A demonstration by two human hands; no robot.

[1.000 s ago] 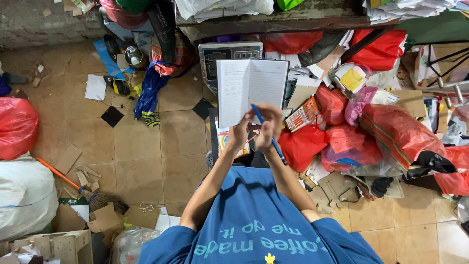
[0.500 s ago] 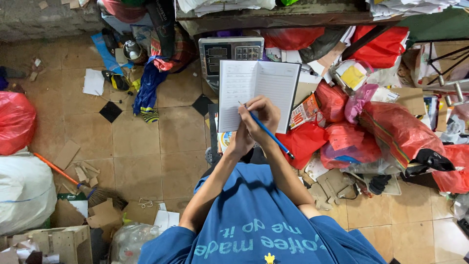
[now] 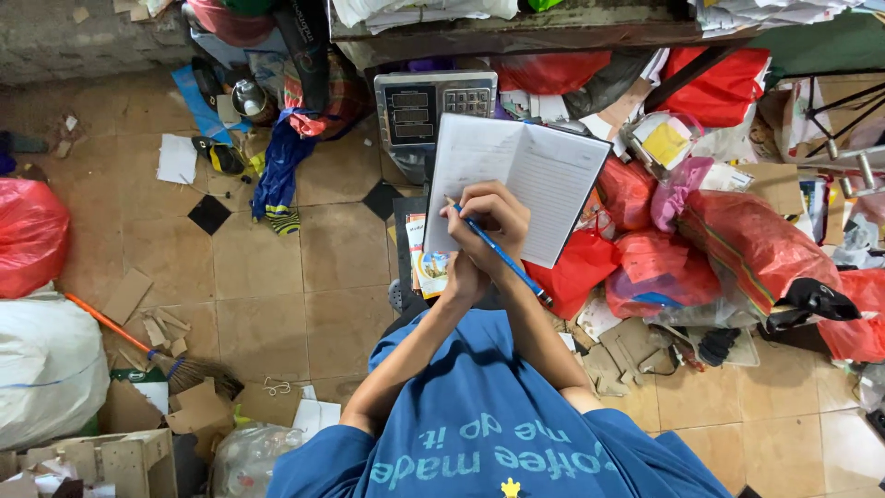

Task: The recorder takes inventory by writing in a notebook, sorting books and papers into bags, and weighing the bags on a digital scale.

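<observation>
Right hand [image 3: 493, 217] grips a blue pen [image 3: 498, 254] on the open notebook [image 3: 544, 175]; left hand [image 3: 464, 277] props it underneath.

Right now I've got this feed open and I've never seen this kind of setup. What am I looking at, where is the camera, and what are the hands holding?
There is no machine here: a person in a blue shirt works with bare hands. The one picture comes from a camera worn on the person's head, looking straight down, so you see the arms reaching away from the shirt. The right hand holds a blue pen with its tip on the left page of an open lined notebook. The left hand sits under the notebook's lower edge, mostly hidden, seemingly propping it. Below lies a tiled floor, with a grey weighing scale, red plastic bags, a broom and cardboard scraps.
</observation>
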